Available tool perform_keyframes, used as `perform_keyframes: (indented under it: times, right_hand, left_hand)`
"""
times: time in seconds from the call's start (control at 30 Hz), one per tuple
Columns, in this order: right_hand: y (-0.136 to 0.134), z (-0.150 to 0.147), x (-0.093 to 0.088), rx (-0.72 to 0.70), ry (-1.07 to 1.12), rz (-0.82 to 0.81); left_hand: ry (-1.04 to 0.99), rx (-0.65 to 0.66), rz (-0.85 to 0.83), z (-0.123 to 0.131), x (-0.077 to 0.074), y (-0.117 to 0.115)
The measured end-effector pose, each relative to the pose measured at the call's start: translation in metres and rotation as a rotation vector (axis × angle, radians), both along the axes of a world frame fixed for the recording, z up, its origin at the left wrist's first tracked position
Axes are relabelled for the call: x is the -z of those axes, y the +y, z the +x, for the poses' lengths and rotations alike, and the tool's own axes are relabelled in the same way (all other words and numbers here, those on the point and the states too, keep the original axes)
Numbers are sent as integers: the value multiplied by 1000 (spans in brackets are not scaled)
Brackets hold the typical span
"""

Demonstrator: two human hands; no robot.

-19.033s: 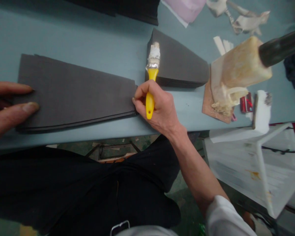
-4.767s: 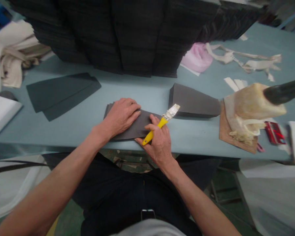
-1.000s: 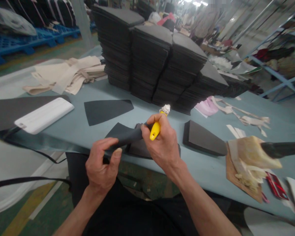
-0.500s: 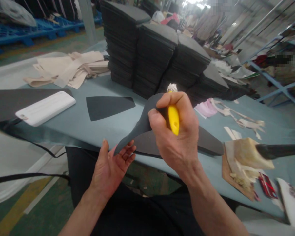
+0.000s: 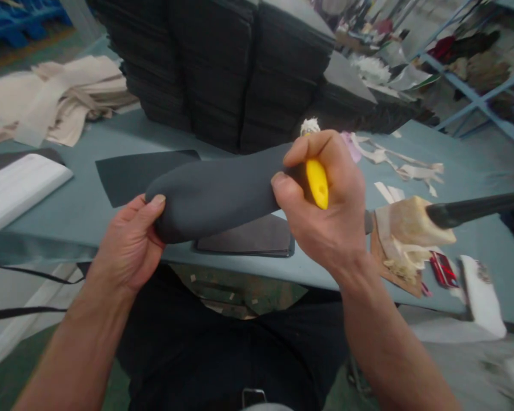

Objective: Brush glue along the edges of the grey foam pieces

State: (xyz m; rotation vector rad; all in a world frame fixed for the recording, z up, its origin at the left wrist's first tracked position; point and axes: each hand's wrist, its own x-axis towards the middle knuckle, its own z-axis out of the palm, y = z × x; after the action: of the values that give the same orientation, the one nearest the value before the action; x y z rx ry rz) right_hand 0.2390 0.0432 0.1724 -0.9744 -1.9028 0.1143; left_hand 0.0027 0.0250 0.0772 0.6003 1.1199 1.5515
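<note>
Over a bluish table [image 5: 85, 214], both hands [image 5: 126, 245] pinch a curved dark sheet [image 5: 223, 191], the right [image 5: 339, 211] also clasping a yellow brush [image 5: 317, 184].

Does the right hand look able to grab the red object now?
Probably not without letting something go: the right hand holds the yellow brush and one end of the bent grey sheet.

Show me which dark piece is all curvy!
The held piece, stretched between the left hand and right hand. It bends in the air; the lone piece behind it and the low stack underneath lie flat.
</note>
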Motion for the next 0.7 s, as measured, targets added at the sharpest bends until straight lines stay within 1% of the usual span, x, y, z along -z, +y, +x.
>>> perform_keyframes:
  times: [0.07, 0.17, 0.23, 0.3, 0.43, 0.5, 0.57, 0.63, 0.7]
  right_hand:
    - [-3, 8, 9, 23, -46, -11]
    - [-10, 22, 32, 43, -131, 35]
    - [-14, 33, 52, 64, -167, 53]
    - [-19, 44, 70, 89, -202, 50]
    - [-26, 62, 97, 151, -256, 23]
    - [-28, 67, 106, 174, -260, 16]
    - [-29, 71, 112, 179, -259, 13]
    - [-27, 73, 116, 184, -247, -4]
    - [-26, 76, 116, 199, -224, -24]
  left_hand:
    - [181, -45, 17, -4, -2, 6]
    - [345, -83, 16, -5, 0, 10]
    - [433, -49, 9, -3, 4, 10]
    - [528, 13, 0, 1, 9, 10]
    - [702, 109, -20, 9, 21, 14]
    - [781, 133, -31, 10, 26, 17]
    - [848, 142, -43, 11, 27, 19]
    - [902, 147, -56, 13, 23, 20]
    - [961, 142, -58, 16, 15, 21]
